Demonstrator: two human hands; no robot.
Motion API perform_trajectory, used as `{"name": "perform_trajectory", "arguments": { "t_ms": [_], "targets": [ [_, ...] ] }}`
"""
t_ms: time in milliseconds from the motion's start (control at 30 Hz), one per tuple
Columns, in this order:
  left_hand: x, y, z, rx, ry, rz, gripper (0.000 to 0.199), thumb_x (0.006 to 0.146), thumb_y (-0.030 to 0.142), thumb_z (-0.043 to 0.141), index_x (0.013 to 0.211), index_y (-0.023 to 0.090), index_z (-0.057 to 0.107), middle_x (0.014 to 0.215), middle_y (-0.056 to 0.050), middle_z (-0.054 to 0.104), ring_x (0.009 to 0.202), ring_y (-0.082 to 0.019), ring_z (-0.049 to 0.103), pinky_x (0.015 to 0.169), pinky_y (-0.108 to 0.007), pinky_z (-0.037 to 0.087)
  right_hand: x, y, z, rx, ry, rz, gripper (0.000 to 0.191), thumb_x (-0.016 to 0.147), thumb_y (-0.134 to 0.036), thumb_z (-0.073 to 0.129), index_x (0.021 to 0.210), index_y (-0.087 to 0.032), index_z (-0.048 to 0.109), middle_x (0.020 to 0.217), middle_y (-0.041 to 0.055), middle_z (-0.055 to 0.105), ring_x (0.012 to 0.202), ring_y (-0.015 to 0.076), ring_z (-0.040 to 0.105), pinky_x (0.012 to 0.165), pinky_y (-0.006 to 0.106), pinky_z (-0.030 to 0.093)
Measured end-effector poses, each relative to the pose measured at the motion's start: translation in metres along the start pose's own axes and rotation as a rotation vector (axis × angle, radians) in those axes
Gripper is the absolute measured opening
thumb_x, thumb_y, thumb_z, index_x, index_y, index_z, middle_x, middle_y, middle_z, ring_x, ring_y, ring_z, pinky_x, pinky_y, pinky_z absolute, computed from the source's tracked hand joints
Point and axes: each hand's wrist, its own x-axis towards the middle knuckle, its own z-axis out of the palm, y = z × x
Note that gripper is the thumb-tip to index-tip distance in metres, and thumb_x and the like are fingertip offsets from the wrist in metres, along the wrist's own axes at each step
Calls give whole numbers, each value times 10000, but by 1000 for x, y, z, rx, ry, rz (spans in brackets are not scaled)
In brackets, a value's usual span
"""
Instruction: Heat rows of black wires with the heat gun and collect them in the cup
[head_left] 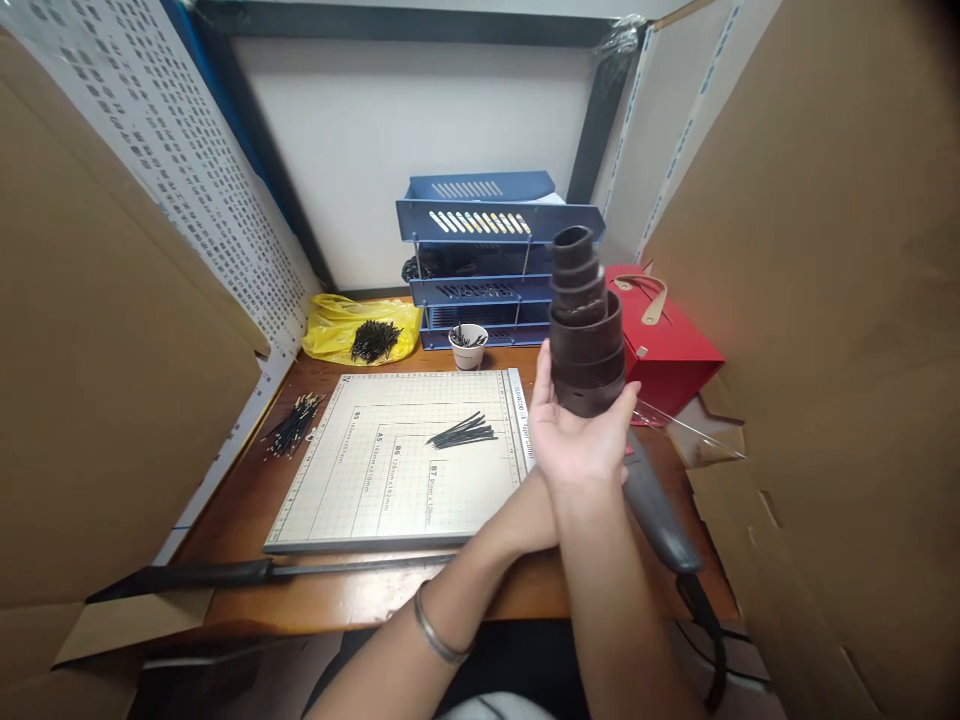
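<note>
My right hand, palm up, holds a black stepped tube piece upright, its narrower rings at the top. My left arm, with a metal bangle, crosses under the right wrist; most of my left hand is hidden there, so its fingers and any grip cannot be made out. Just right of the wrists lies a grey corded tool. Several thin black strips rest on the cream gridded cutting board.
Left of the board lies a dark bundle. Behind are a yellow bag with black pieces, a white cup, blue trays and a red box. A long black-handled bar runs along the front. Cardboard walls flank both sides.
</note>
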Motion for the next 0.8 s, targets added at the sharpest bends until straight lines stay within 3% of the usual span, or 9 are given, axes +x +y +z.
{"name": "perform_trajectory", "arguments": {
  "t_ms": [33,67,133,200,300,433,600,700,800],
  "targets": [
    [-15,-8,-5,-18,-36,-22,101,911,262,651,970,205,592,900,-26,631,881,-184,617,765,-296,504,8,-3,-2,37,16,32,583,992,-669,376,1178,-189,650,1202,114,701,1166,211,687,934,405,638],
    [-30,-14,-11,-14,36,-84,131,892,271,662,876,210,547,808,4,586,768,-154,567,694,-274,466,17,-7,-4,56,24,60,629,1002,-672,332,1225,-171,639,1207,132,702,1170,216,687,894,404,651],
    [-58,-19,-26,97,164,-222,400,833,369,737,699,226,389,646,60,419,614,-112,384,576,-251,343,35,-12,-9,113,60,107,699,1014,-675,251,1307,-147,604,1239,155,692,1178,216,686,808,376,668],
    [-79,-17,-41,102,253,-279,574,809,439,743,631,232,237,589,80,252,573,-101,248,537,-249,264,50,-15,-14,180,93,153,739,1013,-685,223,1337,-128,585,1256,167,683,1181,213,685,742,333,667],
    [-97,-16,-62,173,398,-281,583,835,447,654,607,233,162,586,75,158,569,-105,180,536,-257,219,66,-14,-22,178,83,185,774,1015,-684,158,1317,-120,593,1182,159,708,1134,199,702,719,334,663],
    [-105,-27,-85,264,528,-286,566,841,455,633,620,238,159,603,70,160,574,-109,176,541,-252,227,77,-7,-24,117,71,122,772,1028,-643,72,1238,-164,639,1023,116,745,1046,189,729,764,389,665],
    [-100,-39,-107,321,569,-287,543,828,463,615,612,247,167,580,75,166,562,-106,179,527,-247,203,76,-3,-20,107,98,163,820,1014,-660,52,1150,-132,664,1025,137,743,1009,179,740,725,312,658],
    [-91,-42,-117,387,584,-276,531,812,462,610,601,249,171,582,72,171,566,-106,190,534,-244,203,74,-5,-23,123,60,159,744,1015,-643,128,1092,-147,677,985,126,743,953,175,743,700,286,649],
    [-81,-43,-125,431,563,-293,526,799,469,613,588,248,185,579,74,171,556,-103,197,531,-241,203,73,-9,-30,227,31,217,683,1024,-610,197,1189,-128,652,967,116,735,897,169,734,658,266,634]
  ]
}}
